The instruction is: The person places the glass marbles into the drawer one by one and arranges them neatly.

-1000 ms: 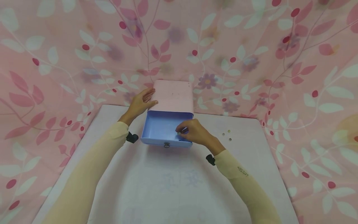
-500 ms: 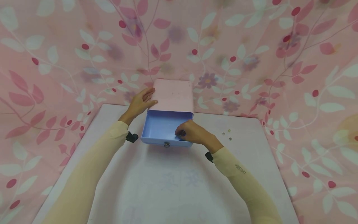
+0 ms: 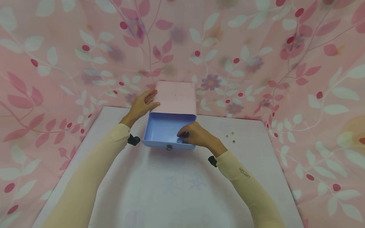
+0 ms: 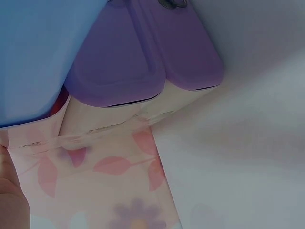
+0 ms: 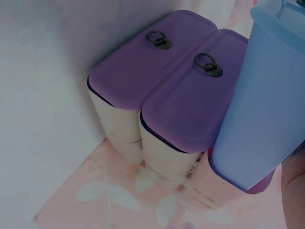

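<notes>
A small chest of drawers with a pale pink casing [image 3: 175,96] stands at the back of the table. Its blue top drawer [image 3: 162,126] is pulled out; two purple lower drawers [image 5: 152,59] sit closed, with ring pulls. My left hand [image 3: 141,104] rests against the casing's left side, fingers along its edge. Inside the drawer's front right corner is my right hand [image 3: 195,134], thumb and fingers bent together near the floor. A small pale bluish shape [image 3: 179,139] shows under the fingertips; whether they pinch it is hard to see.
Three small round shiny pieces [image 3: 232,133] lie on the white-covered table [image 3: 182,183] to the right of the chest. Pink floral cloth [image 3: 176,41] hangs close behind the chest and along both sides.
My right hand has lowered slightly further into the drawer; the small pale piece seen between its fingertips earlier is now mostly covered. My left hand and the chest stay put.
</notes>
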Demonstrator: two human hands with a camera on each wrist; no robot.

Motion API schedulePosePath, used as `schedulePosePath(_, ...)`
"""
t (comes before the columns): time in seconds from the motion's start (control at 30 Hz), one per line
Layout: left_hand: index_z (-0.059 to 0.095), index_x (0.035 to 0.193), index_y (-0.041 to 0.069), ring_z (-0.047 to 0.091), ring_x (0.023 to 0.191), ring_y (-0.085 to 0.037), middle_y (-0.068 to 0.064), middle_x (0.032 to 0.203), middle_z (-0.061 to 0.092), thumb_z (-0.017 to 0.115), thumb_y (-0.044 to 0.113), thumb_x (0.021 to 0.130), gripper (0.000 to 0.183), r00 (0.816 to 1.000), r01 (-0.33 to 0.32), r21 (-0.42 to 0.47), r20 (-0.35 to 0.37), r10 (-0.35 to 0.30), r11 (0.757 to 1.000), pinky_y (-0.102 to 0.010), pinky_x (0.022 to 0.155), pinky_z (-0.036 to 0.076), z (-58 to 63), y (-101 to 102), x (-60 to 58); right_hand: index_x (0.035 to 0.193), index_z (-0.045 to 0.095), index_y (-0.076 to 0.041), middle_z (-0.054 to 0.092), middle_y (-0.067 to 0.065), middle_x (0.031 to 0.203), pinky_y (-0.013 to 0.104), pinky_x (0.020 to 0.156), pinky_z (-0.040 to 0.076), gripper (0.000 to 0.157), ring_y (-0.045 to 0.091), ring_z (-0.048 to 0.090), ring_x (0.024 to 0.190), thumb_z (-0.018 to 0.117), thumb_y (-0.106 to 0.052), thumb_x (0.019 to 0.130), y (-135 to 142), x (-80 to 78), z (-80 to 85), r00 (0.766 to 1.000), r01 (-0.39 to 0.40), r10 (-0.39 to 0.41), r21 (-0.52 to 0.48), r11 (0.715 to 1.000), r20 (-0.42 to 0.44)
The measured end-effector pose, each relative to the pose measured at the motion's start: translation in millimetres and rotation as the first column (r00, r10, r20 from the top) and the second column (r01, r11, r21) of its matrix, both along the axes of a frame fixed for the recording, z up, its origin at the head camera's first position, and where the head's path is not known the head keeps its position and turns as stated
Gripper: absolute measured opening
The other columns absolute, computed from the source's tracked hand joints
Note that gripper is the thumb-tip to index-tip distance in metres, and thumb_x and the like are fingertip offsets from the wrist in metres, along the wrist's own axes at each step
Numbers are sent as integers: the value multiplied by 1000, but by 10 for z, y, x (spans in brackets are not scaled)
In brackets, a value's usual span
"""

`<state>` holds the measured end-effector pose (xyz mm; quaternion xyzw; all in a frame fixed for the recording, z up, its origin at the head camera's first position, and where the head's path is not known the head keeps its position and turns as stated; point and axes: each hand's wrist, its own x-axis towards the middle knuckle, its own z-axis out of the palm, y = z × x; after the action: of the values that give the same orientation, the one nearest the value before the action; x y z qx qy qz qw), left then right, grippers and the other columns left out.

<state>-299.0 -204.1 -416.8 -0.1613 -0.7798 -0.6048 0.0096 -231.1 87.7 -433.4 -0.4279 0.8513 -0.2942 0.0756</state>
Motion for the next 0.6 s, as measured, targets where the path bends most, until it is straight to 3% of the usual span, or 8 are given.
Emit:
schedulePosePath(0.13, 32, 148, -5, 34, 141, -29, -18, 152, 36, 73, 6, 87, 75, 1000, -8, -15, -3, 8, 1000, -41, 114, 31, 12, 5, 12, 101, 76, -6, 74, 1, 99, 23, 81, 57, 21, 12, 69, 91, 72, 3, 82, 60, -3, -17, 999, 41, -40, -127, 991, 10)
schedulePosePath(0.23, 32, 148, -5, 34, 141, -30, -19, 152, 36, 73, 6, 87, 75, 1000, -15, -30, -5, 14, 999, -41, 113, 31, 26, 11, 24, 101, 75, -4, 74, 2, 100, 26, 80, 58, 22, 15, 70, 92, 73, 6, 81, 126, -25, -31, 998, 67, -67, -244, 967, 8)
schedulePosePath(0.37, 31, 148, -6, 33, 141, -30, -19, 153, 35, 73, 6, 87, 75, 1000, -16, -31, -3, 16, 999, -42, 113, 31, 35, 17, 35, 100, 74, 0, 73, 8, 99, 34, 80, 59, 23, 23, 71, 89, 74, 10, 79, 246, -70, -61, 992, 123, -113, -417, 900, 48)
schedulePosePath(0.43, 31, 148, -6, 33, 141, -30, -19, 153, 36, 73, 6, 87, 75, 1000, -15, -29, -1, 15, 999, -42, 113, 31, 40, 18, 41, 100, 74, 3, 73, 13, 98, 40, 81, 59, 23, 30, 71, 89, 73, 12, 79, 329, -93, -73, 987, 162, -137, -498, 852, 87)
schedulePosePath(0.6, 32, 148, -6, 34, 141, -30, -19, 152, 36, 73, 5, 87, 74, 1000, -17, -27, 0, 17, 999, -42, 113, 32, 47, 18, 51, 100, 70, 12, 69, 26, 99, 48, 84, 56, 24, 44, 67, 92, 72, 17, 77, 583, -82, -24, 962, 269, -247, -592, 760, 119)
